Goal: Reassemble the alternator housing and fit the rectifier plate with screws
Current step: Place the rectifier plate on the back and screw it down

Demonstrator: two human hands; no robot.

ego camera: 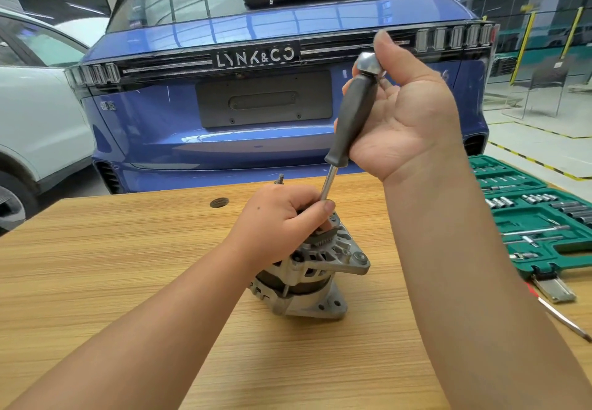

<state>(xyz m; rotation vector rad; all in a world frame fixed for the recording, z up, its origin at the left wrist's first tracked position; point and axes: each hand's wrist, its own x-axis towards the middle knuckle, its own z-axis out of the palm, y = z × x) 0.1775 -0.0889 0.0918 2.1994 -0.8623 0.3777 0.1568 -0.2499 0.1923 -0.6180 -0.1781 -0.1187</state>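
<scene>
Gripping alternator (pixel 315 268) top under left hand (pixel 282 217), right hand (pixel 403 111) above grasping screwdriver (pixel 350 121)

Alternator (pixel 315 268): we saw silver-grey cast metal with a dark band round its middle.
Screwdriver (pixel 350 121): we saw a dark grey handle, a shiny chrome cap and a bright steel shaft.
Table (pixel 128 265): we saw light tan wood with fine horizontal grain streaks and one dark round inlay.
Socket set case (pixel 541 217): we saw a green tray with silver sockets.
Car (pixel 153 127): we saw glossy blue paint, a black trim band with white lettering and a dark grey plate recess.
Second car (pixel 35 121): we saw white.
Floor tape (pixel 538 161): we saw yellow and black stripes.
</scene>
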